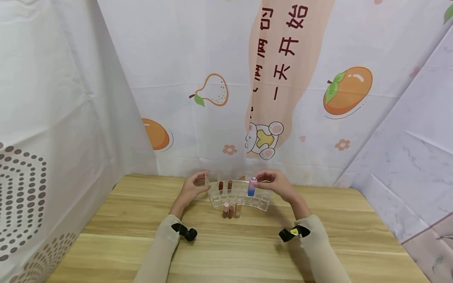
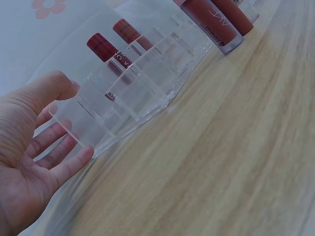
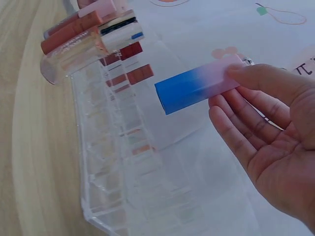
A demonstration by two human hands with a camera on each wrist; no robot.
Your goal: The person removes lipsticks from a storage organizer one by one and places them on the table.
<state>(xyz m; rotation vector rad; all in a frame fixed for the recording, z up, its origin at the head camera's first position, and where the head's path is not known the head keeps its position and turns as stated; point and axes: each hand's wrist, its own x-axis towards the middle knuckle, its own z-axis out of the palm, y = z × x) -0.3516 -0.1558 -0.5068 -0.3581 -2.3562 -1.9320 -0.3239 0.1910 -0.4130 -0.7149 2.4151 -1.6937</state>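
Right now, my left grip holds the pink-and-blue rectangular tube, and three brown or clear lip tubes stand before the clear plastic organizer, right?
Not quite: the right wrist view shows the pink-and-blue tube in your right grip. The three lip tubes do stand before the organizer.

One clear organizer (image 1: 255, 201) holding two red-brown lip tubes (image 1: 221, 186); three lip-gloss tubes (image 1: 231, 212) on the desk (image 1: 226, 251); one pink-and-blue tube (image 1: 251, 189).

Fruit-print white cloth (image 1: 219, 125) behind wood-grain table (image 1: 230, 251)
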